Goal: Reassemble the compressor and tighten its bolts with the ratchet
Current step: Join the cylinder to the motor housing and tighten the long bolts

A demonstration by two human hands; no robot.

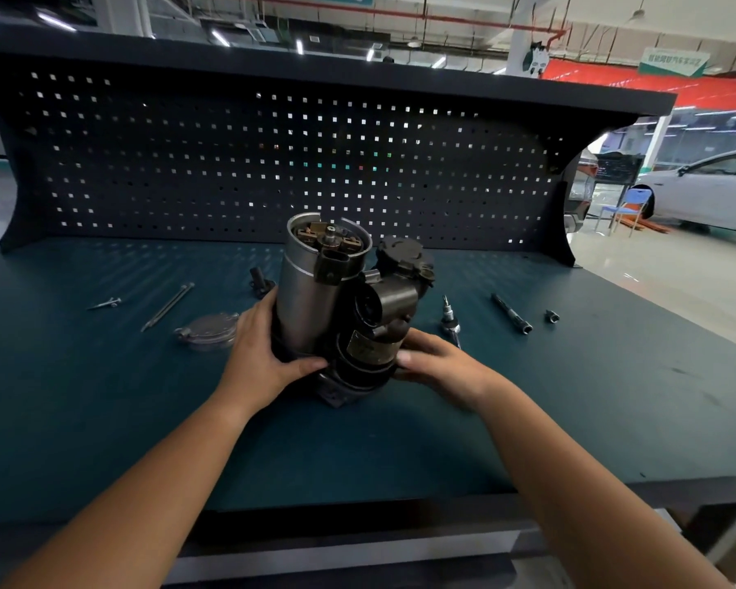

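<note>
Compressor (341, 308) stands upright at centre of table (358, 452), open motor end up. My left hand (260, 354) grips its base from 9 o'clock, my right hand (438, 363) from 3. End cap (207, 331) at 9 o'clock, long bolts (167, 307) at 10, ratchet (449, 320) at 3.

One view alone, worn on the head. Looks forward and down from above the near edge of a dark green workbench (612, 397), squarely facing the pegboard (188, 163) at its back. Sits close enough to bring both forearms (145, 482) in from the bottom corners, reaching up to mid-frame. Centres on the compressor (311, 299), gripped between the left hand (260, 354) and the right hand (442, 367). Spreads wide-angle, bowing the bench edges and the pegboard's top. Takes in the ceiling (442, 19) above the pegboard and, far off past its right end, a white car (714, 193).
</note>
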